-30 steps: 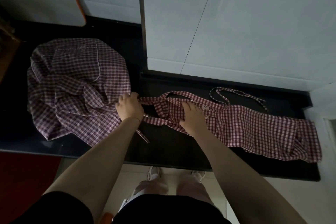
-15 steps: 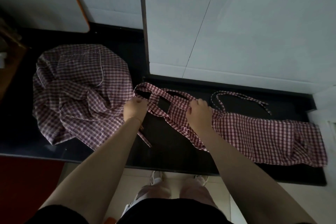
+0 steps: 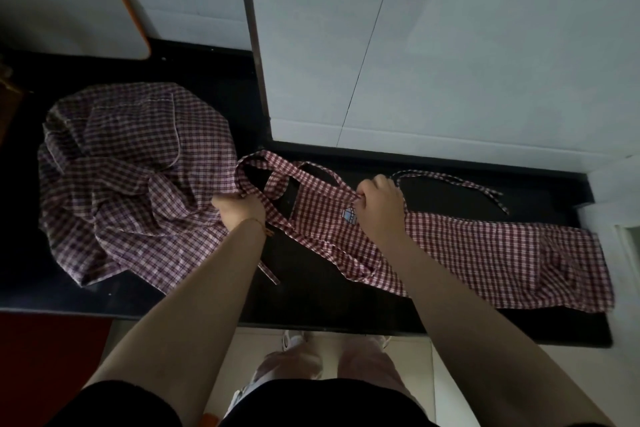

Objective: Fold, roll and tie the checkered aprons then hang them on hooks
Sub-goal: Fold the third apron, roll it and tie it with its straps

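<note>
Black counter (image 3: 322, 295), white tiled wall (image 3: 485, 45)

Apron (image 3: 485, 253) lies on counter (image 3: 311, 302), right of apron heap (image 3: 131, 177)

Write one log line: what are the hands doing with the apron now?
left hand: grips neck strap | right hand: pinches bib of checkered apron | heap of aprons: untouched | counter

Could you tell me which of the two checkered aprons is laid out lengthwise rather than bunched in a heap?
The right apron, which both hands grip at its bib end, stretches along the counter. The left apron lies crumpled in a pile.
</note>
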A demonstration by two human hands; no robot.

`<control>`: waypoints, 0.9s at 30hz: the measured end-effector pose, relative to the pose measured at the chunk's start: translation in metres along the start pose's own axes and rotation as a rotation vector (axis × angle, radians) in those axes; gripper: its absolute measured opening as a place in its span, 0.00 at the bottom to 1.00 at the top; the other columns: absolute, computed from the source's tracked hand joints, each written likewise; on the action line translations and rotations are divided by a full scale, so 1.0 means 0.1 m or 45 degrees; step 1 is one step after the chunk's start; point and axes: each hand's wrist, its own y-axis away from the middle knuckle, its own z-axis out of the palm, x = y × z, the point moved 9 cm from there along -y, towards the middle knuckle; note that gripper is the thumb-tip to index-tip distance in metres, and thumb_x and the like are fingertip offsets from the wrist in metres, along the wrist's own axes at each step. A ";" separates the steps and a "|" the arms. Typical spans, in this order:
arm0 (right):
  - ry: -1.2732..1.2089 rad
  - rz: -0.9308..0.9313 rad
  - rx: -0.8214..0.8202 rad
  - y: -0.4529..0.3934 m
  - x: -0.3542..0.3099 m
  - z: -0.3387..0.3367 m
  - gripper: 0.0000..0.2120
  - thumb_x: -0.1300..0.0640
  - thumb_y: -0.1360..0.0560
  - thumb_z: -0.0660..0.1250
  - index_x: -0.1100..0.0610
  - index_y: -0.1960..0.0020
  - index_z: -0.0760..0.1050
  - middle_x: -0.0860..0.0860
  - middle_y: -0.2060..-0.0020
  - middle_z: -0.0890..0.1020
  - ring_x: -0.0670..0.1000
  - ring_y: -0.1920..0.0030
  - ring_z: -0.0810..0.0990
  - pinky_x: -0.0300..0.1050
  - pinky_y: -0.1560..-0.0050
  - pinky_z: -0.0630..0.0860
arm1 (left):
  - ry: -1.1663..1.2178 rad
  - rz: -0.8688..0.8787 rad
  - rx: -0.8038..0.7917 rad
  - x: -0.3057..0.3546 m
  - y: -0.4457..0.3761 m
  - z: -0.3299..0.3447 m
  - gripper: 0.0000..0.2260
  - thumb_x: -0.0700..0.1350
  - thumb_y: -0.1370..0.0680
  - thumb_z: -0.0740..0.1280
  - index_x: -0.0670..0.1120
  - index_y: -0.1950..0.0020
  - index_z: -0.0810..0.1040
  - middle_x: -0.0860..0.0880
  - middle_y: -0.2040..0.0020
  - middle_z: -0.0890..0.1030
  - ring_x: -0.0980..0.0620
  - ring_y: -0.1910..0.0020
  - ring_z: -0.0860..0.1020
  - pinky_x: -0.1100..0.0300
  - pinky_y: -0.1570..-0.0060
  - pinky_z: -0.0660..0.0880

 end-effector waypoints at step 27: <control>-1.367 0.468 -0.683 0.06 -0.71 -0.25 0.24 0.35 0.23 0.63 0.55 0.43 0.78 0.55 0.46 0.83 0.53 0.46 0.83 0.52 0.45 0.82 | 0.143 0.582 -1.017 0.69 1.26 0.45 0.06 0.39 0.25 0.72 0.47 0.50 0.83 0.49 0.54 0.85 0.51 0.52 0.83 0.58 0.51 0.79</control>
